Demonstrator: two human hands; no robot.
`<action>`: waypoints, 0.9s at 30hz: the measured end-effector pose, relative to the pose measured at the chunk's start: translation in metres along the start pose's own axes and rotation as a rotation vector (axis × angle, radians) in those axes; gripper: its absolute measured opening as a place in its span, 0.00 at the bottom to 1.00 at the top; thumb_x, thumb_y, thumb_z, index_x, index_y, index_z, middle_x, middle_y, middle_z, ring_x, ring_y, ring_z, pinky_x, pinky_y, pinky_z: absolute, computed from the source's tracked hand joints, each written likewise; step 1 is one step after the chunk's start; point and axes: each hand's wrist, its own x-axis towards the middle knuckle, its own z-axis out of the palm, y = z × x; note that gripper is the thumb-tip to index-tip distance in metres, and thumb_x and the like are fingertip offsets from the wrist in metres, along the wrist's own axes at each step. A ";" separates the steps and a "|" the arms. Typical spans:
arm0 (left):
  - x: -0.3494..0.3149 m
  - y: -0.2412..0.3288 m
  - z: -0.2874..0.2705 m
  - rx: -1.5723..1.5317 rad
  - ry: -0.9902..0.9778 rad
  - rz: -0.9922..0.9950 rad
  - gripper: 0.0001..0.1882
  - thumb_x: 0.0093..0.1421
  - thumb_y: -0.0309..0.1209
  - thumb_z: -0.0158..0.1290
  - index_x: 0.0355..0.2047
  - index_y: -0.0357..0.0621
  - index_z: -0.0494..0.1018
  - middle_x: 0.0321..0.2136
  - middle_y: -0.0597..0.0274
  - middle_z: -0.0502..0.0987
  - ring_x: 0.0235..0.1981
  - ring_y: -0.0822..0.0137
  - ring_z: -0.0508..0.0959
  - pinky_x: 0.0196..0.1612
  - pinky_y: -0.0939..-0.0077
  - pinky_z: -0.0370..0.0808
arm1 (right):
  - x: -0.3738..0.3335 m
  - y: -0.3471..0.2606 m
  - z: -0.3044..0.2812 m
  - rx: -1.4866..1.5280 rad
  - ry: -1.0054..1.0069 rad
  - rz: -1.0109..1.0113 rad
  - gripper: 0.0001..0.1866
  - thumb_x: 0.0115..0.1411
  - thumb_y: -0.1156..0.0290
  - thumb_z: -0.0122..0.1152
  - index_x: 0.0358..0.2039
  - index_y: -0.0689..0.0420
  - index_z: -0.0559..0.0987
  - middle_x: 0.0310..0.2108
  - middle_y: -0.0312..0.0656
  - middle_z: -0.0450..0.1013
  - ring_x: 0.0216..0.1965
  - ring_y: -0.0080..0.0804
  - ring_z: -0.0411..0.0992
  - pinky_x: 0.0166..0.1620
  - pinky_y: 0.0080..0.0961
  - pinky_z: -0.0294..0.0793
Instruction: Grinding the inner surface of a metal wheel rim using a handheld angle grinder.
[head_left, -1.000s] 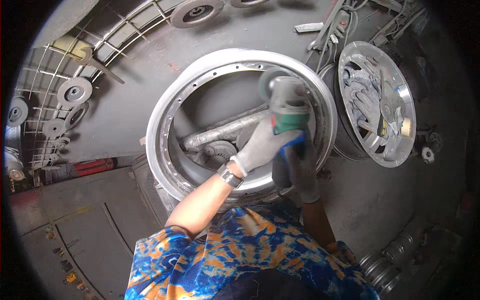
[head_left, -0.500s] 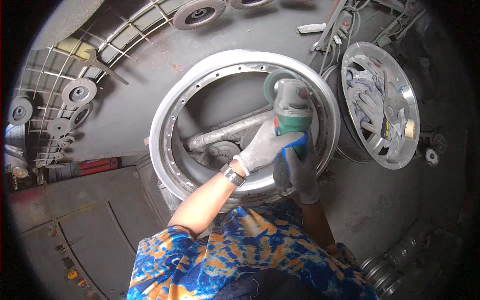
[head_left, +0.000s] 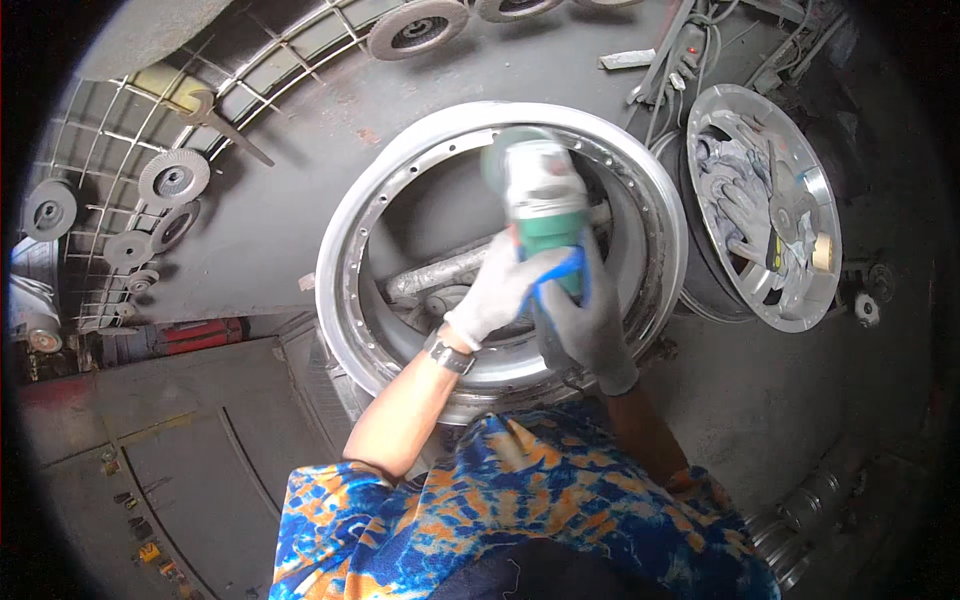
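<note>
Both my gloved hands are closed on a green and silver angle grinder, blurred by motion. My left hand, in a grey-white glove with blue at the fingertips, wraps its left side. Lower on the body, my right hand grips it from the right. The grinder's round disc is at the far inner edge of a large metal wheel rim; whether it touches I cannot tell. Evenly spaced holes run around the rim's inner ledge. Through its opening show a dusty metal bar and other grey parts.
At right, a second wheel lies tilted, holding gloves, discs and a roll of tape. A wire rack on the left carries several abrasive discs and a wrench. Cables run at the back right. More rims stand lower right.
The grinder and both hands have moved left along the rim's far side. The whole scene has shifted slightly right in view. Both hands keep their grip.
</note>
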 end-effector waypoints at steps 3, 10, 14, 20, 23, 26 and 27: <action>-0.034 -0.006 -0.019 -0.151 0.239 0.079 0.29 0.63 0.33 0.60 0.62 0.37 0.69 0.52 0.57 0.77 0.51 0.68 0.77 0.55 0.71 0.75 | 0.008 -0.025 0.017 -0.183 -0.232 -0.131 0.47 0.59 0.67 0.64 0.73 0.68 0.52 0.53 0.64 0.72 0.56 0.52 0.74 0.61 0.39 0.71; -0.051 -0.023 -0.020 -0.299 0.372 0.121 0.33 0.65 0.25 0.56 0.69 0.39 0.59 0.56 0.57 0.73 0.54 0.66 0.76 0.56 0.70 0.77 | 0.014 -0.034 0.016 -0.299 -0.369 -0.204 0.48 0.57 0.68 0.67 0.73 0.68 0.52 0.63 0.67 0.65 0.65 0.50 0.68 0.66 0.37 0.66; -0.002 -0.009 0.003 -0.233 0.124 0.023 0.21 0.65 0.28 0.58 0.57 0.36 0.72 0.47 0.61 0.79 0.46 0.72 0.78 0.50 0.74 0.77 | 0.009 -0.019 -0.015 -0.066 -0.137 -0.076 0.46 0.59 0.66 0.66 0.72 0.67 0.54 0.52 0.64 0.73 0.55 0.47 0.76 0.56 0.34 0.74; 0.035 -0.023 0.064 0.187 -0.163 -0.075 0.14 0.66 0.31 0.57 0.49 0.37 0.76 0.40 0.62 0.82 0.42 0.73 0.79 0.49 0.73 0.75 | -0.037 0.042 -0.056 0.000 0.247 -0.063 0.34 0.65 0.72 0.61 0.68 0.66 0.62 0.51 0.48 0.74 0.51 0.32 0.74 0.55 0.30 0.73; 0.034 -0.033 0.082 0.383 -0.201 -0.045 0.15 0.65 0.33 0.58 0.48 0.37 0.77 0.39 0.59 0.82 0.41 0.70 0.79 0.50 0.71 0.75 | -0.068 0.068 -0.056 0.072 0.391 0.159 0.26 0.67 0.72 0.59 0.63 0.65 0.67 0.50 0.45 0.74 0.50 0.31 0.73 0.56 0.31 0.72; 0.034 -0.036 0.088 0.346 -0.267 -0.197 0.16 0.65 0.35 0.59 0.48 0.38 0.77 0.39 0.57 0.82 0.41 0.68 0.80 0.50 0.69 0.75 | -0.078 0.099 -0.051 0.102 0.451 0.088 0.22 0.68 0.71 0.58 0.60 0.64 0.70 0.51 0.45 0.73 0.51 0.32 0.72 0.57 0.32 0.71; 0.037 -0.033 0.084 0.368 -0.281 -0.149 0.16 0.65 0.35 0.60 0.48 0.38 0.77 0.39 0.58 0.82 0.41 0.69 0.80 0.50 0.71 0.75 | -0.074 0.094 -0.051 0.105 0.452 0.089 0.22 0.68 0.71 0.58 0.60 0.64 0.70 0.51 0.45 0.73 0.51 0.32 0.72 0.57 0.32 0.71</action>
